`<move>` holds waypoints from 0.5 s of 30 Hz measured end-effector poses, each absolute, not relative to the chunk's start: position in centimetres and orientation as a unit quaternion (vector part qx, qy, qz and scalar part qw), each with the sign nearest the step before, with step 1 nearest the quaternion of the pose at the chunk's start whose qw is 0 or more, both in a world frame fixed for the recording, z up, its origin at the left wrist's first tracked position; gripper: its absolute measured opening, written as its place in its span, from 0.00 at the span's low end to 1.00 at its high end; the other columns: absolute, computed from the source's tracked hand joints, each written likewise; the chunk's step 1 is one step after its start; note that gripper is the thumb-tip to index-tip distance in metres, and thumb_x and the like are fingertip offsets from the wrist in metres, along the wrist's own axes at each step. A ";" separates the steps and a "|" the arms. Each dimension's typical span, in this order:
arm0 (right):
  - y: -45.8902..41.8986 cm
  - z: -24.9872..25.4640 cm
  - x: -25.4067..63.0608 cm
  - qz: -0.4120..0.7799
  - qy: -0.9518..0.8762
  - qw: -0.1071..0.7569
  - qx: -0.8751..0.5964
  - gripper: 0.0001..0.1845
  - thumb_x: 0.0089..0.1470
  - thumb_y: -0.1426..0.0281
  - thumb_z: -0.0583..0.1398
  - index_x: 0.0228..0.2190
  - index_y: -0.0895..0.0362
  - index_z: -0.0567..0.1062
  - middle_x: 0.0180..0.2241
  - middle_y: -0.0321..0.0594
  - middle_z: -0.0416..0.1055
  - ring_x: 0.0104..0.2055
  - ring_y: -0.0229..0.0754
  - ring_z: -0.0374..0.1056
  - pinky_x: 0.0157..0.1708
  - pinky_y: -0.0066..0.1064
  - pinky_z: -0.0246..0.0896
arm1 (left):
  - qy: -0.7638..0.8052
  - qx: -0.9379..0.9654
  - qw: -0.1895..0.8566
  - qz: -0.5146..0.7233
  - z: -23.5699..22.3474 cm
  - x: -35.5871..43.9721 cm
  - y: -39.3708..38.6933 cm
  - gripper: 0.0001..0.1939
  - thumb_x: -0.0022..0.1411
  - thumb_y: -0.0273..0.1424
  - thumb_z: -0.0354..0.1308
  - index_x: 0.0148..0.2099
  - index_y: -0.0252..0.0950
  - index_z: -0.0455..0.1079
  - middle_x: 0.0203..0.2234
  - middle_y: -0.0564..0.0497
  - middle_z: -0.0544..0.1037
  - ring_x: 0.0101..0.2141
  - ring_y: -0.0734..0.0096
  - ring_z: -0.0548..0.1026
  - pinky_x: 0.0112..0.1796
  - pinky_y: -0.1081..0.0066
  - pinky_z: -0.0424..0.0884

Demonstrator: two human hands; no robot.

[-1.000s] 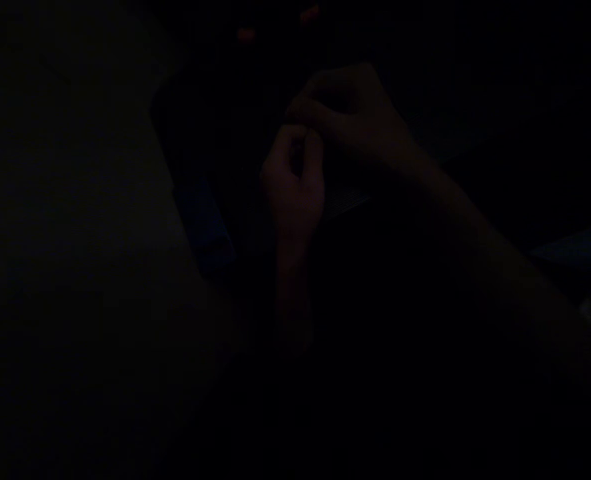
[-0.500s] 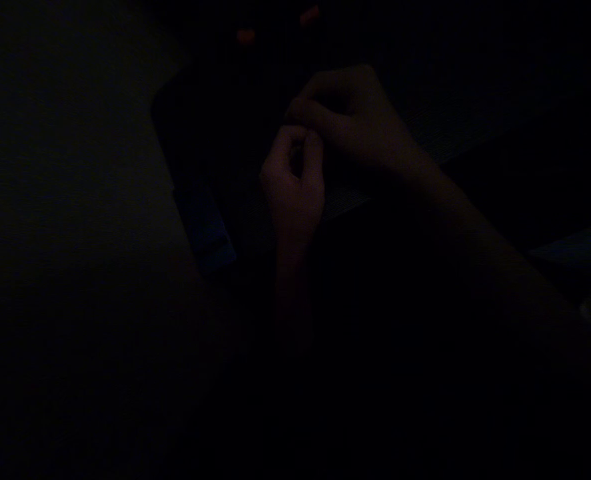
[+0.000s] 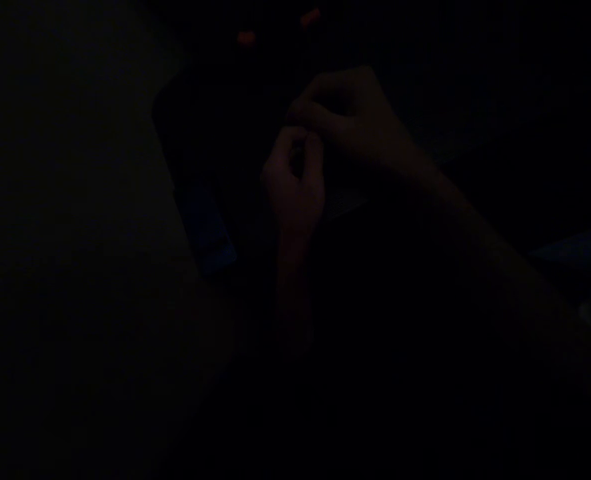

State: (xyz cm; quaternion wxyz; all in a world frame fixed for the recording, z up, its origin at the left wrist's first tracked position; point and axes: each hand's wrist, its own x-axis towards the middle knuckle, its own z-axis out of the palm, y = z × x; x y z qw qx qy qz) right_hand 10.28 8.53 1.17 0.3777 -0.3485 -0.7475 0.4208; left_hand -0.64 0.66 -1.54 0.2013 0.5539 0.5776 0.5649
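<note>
The view is very dark. My left hand [image 3: 295, 177] has its thumb and fingers pinched together, pointing away from me. Coming in from the right, my right hand [image 3: 352, 113] is pinched too, its fingertips close against those of the left. Whatever lies between the fingers is too dark or too small to make out. Both hands are above a dark surface [image 3: 240, 147] with a rounded far left corner.
Left of my left hand, a flat bluish rectangular thing [image 3: 206, 227] lies along the dark surface's left edge. Two small orange pieces, the left one [image 3: 246, 38] and the right one [image 3: 310, 17], show at the top. A paler area [image 3: 65, 133] spreads at the left.
The picture has grown a little darker. Both hands keep nearly the same pinched pose and place.
</note>
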 end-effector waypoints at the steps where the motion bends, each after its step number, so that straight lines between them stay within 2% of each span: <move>1: 8.5 1.2 10.3 0.421 -0.747 0.378 -0.350 0.10 0.64 0.75 0.61 0.32 0.56 0.81 0.33 0.32 0.79 0.39 0.37 0.73 0.38 0.28 0.63 | 0.576 0.553 0.201 0.567 -1.5 -0.6 0.6 0.20 0.70 0.51 0.55 0.34 0.42 0.66 0.27 0.53 0.73 0.30 0.69 0.72 0.33 0.68 0.71; 5: 8.5 1.0 10.2 0.429 -0.747 0.383 -0.335 0.10 0.64 0.75 0.61 0.32 0.55 0.81 0.33 0.32 0.79 0.39 0.36 0.74 0.37 0.26 0.63 | 0.600 0.540 0.212 0.551 -1.3 -0.4 0.4 0.18 0.71 0.49 0.55 0.35 0.41 0.67 0.29 0.53 0.73 0.34 0.66 0.75 0.35 0.68 0.70; 11: 8.7 0.1 10.0 0.430 -0.734 0.411 -0.328 0.07 0.62 0.72 0.63 0.32 0.55 0.81 0.33 0.34 0.80 0.38 0.41 0.74 0.37 0.29 0.65 | 0.615 0.521 0.224 0.549 -0.9 -0.2 0.1 0.09 0.70 0.35 0.56 0.35 0.40 0.68 0.27 0.54 0.74 0.30 0.70 0.74 0.32 0.72 0.69; 15: 8.7 -0.2 9.8 0.440 -0.725 0.422 -0.320 0.09 0.62 0.69 0.62 0.33 0.58 0.81 0.33 0.36 0.80 0.37 0.40 0.74 0.37 0.30 0.64 | 0.620 0.510 0.235 0.549 -0.5 -0.1 -0.1 0.07 0.69 0.32 0.56 0.36 0.39 0.68 0.27 0.55 0.74 0.30 0.72 0.74 0.33 0.74 0.69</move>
